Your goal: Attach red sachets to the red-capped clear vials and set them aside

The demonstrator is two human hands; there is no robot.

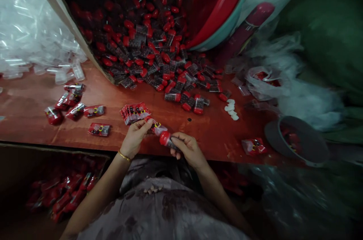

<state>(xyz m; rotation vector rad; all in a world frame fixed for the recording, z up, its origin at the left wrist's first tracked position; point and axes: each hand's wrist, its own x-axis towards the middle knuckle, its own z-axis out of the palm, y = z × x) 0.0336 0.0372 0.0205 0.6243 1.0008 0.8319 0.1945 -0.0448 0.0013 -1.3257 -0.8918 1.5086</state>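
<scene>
Between the fingers of my left hand (135, 137), closed in a pinch, is a red printed sleeve (159, 128). My right hand (188, 148) grips a small dark-bodied bottle (169, 141) by its far end. The bottle's red cap points toward the sleeve and meets its edge; I cannot tell whether it is inside. Just beyond my left hand lies a fanned stack of the same sleeves (134, 112). To the left, several bottles in red printed wrap (99, 129) rest on the red table (136, 94).
A tipped cardboard box (93, 58) spills a heap of red-capped bottles (161, 58). Clear plastic cups (61, 49) pile up at left. Red basin (218, 9), thermos flask (246, 28), white discs (231, 109) and a grey pan (275, 136) stand right. Below left, a box holds wrapped bottles (68, 190).
</scene>
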